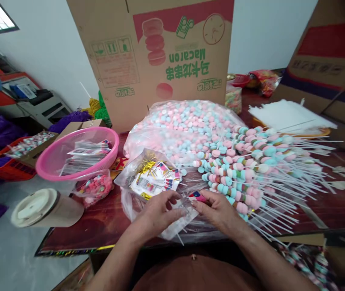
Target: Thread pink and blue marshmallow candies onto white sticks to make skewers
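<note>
My right hand [219, 210] pinches a small clear packaging bag [197, 197] with a pink and blue printed end, thumb against fingers. My left hand [158, 212] is just left of it, thumb and forefinger apart, the thumb close to the clear film. Beyond my left hand, an open plastic bag [127, 176] contains printed packets and gold twist ties [150, 161]. To the right of my right hand lies a heap of candy skewers [248, 178], pink, blue, white and brown pieces on white sticks. Behind them is a large clear bag of loose pastel candies [187, 121].
A pink basin [47, 161] with flat printed packets is at the left. Near it are a bag of pink candies [96, 188] and a lidded container [48, 208] at the table edge. A big cardboard box [114, 72] stands behind; white sticks [290, 115] lie at far right.
</note>
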### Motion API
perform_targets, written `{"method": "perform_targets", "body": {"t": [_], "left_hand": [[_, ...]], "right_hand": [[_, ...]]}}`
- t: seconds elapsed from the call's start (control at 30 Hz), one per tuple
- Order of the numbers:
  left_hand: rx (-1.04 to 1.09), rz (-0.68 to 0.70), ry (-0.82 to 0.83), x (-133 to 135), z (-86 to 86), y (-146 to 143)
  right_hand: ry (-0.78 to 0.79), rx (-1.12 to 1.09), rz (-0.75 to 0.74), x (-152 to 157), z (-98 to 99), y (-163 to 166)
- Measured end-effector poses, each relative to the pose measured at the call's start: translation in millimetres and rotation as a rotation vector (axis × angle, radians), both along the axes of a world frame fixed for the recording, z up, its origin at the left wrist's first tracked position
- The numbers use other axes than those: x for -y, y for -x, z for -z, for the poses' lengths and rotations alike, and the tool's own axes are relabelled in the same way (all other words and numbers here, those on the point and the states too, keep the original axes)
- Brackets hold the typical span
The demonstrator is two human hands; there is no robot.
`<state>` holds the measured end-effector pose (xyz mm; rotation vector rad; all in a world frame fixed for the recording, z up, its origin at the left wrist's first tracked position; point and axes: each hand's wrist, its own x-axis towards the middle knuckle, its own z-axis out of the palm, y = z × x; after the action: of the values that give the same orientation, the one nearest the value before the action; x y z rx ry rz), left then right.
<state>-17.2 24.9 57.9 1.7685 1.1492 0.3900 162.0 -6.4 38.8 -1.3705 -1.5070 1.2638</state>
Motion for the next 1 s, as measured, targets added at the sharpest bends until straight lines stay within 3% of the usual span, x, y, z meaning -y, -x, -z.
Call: {"method": "perform_targets", "body": {"t": [0.17, 0.37, 0.6, 0.67, 0.73, 0.77, 0.87, 0.93, 1.0], "left_hand": [[0.225, -0.186, 0.052, 9.0, 13.7, -21.4], [0.175, 0.022, 0.024, 0.6, 8.8, -19.9], [0.131, 0.084, -0.261, 0.7, 17.4, -12.5], [0.117, 0.097, -0.397, -1.4, 18.4, -9.8], [0.135, 0.082, -0.509, -5.7, 16.8, -6.2], [0.151, 0.077, -0.555, -8.0, 15.5, -4.4], [0.186, 0.084, -0.696, -13.9, 12.0, 0.0], [0.182, 0.088, -0.798, -16.1, 10.9, 2.2], [0.166, 0.097, -0.885, -17.5, 10.2, 4.4]], "right_hand": [[-0.028, 0.071, 0.124, 5.0, -4.1, -7.2], [-0.079, 0.092, -0.033, 0.9, -20.6, -23.5], [-0.238, 0.23, 0.135, 0.0, -11.0, -27.4], [-0.296, 0.348, 0.302, -2.9, -20.6, -51.3], [-0.38, 0.621, 0.466, -6.1, -33.3, -82.7], [-0.417, 0.838, 0.441, -7.2, -38.4, -97.9], [-0.306, 1.406, 0.23, -7.3, -42.8, -130.1], [-0.262, 1.531, 0.122, -4.5, -38.1, -139.3], [-0.328, 1.48, 0.102, -0.8, -31.8, -143.1]]}}
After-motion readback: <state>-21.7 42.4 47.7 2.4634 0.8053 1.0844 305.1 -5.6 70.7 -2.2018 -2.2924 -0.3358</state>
